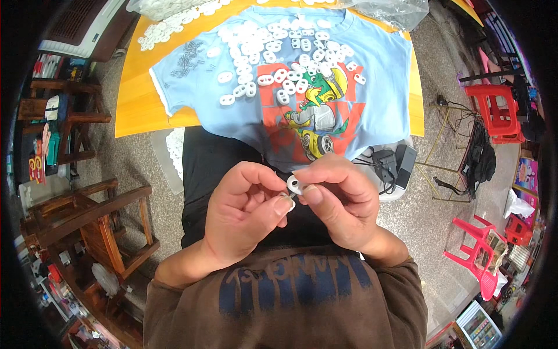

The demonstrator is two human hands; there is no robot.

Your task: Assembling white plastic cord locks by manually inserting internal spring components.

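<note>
Over my lap, both hands meet fingertip to fingertip. Thumb and fingers of my right hand (pixel 346 200) pinch a small white two-holed plastic piece (pixel 294 185), one dark hole showing. My left hand (pixel 244 203) is closed in a pinch against its lower left side; something small and thin there is mostly covered by the thumb. Ahead, a light blue T-shirt (pixel 232 119) with a cartoon print lies on the table. Many similar white pieces (pixel 283 96) are scattered over it. A heap of small dark thin bits (pixel 187 58) rests on its left sleeve.
The shirt covers much of a yellow wooden table (pixel 136 110). Clear plastic bags (pixel 395 13) lie at its far edge. Right of my lap are a dark device with cables (pixel 385 163) and a grey box (pixel 405 163). Wooden stools (pixel 104 227) stand left, red plastic stools (pixel 494 110) right.
</note>
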